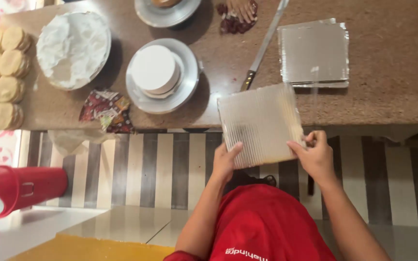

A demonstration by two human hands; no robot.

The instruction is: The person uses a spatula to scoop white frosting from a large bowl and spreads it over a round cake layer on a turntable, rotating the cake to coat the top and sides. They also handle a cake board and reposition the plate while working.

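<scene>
Head view. Both hands hold 1 square ribbed silver board (261, 124) at the counter's (393, 72) front edge, partly overhanging it. The left hand (225, 162) grips the near left corner, thumb on top; the right hand (316, 155) pinches the near right corner, fingers closed on what appears to be a clear film, though blur hides detail. Beyond lie a stack of silver boards (314, 52), a long knife (263, 46), a white cake on a turntable (160, 73) and a bowl of cream (72, 48).
</scene>
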